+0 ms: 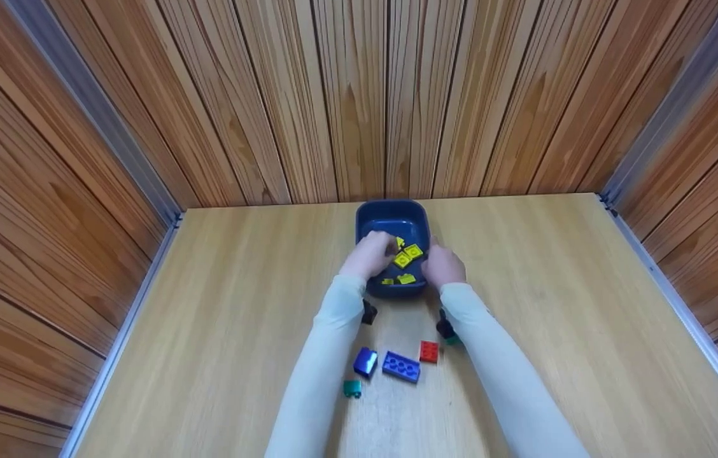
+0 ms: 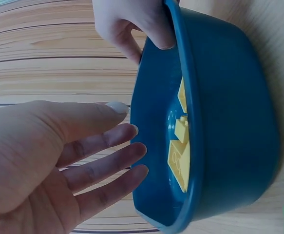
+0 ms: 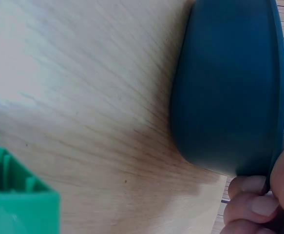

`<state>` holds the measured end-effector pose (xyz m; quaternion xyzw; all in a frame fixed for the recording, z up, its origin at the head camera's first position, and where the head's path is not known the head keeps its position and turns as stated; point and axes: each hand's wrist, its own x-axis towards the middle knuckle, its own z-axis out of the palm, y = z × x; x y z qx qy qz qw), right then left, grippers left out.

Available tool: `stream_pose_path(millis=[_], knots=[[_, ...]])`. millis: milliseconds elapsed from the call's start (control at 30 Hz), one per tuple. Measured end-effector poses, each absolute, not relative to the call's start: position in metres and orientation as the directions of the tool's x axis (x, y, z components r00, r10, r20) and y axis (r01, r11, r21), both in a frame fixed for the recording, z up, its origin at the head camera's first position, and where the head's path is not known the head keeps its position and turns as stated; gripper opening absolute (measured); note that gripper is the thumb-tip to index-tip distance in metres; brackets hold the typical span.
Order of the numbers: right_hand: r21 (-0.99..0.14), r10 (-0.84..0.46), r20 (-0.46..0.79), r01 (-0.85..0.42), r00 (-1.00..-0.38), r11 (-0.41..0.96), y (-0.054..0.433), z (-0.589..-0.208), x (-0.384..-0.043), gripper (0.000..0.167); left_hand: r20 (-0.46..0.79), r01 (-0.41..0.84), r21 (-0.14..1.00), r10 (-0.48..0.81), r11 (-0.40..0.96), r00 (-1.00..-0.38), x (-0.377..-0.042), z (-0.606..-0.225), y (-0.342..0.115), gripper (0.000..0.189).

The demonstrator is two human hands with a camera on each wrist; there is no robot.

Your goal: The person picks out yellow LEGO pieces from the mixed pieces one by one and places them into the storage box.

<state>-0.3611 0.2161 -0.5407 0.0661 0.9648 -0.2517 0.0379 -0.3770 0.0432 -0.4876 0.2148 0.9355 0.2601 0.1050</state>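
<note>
A dark blue plastic tub (image 1: pixel 392 206) stands near the back of the table, with several yellow toy bricks (image 1: pixel 403 259) inside. My left hand (image 1: pixel 372 256) is over the tub's left side. Seen from the left wrist, its thumb and fingers (image 2: pixel 107 146) are spread and relaxed, with nothing between them. My right hand (image 1: pixel 443 264) grips the tub's right rim. In the right wrist view its fingers (image 3: pixel 254 204) bend against the outer wall, with the thumb over the rim.
Nearer me lie two blue bricks (image 1: pixel 401 367), a red brick (image 1: pixel 429 352) and a green brick (image 1: pixel 352 388). A black piece (image 1: pixel 369 312) sits by my left sleeve, dark and green pieces (image 1: pixel 445 327) by my right. A wood-panelled wall (image 1: pixel 359 102) rises behind the table.
</note>
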Motion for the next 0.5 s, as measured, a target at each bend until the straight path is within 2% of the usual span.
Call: stream_pose_path(millis=[367, 500], knots=[[-0.462, 0.097, -0.093, 0.129, -0.991, 0.877, 0.218, -0.542, -0.367, 0.063, -0.069, 0.331, 0.537, 0.432, 0.776, -0.899, -0.378, -0.495, 0.028, 0.011], [-0.459, 0.094, -0.124, 0.141, -0.988, 0.877, 0.223, -0.545, -0.367, 0.051, -0.073, 0.327, 0.533, 0.428, 0.78, -0.901, -0.376, -0.497, 0.024, 0.01]])
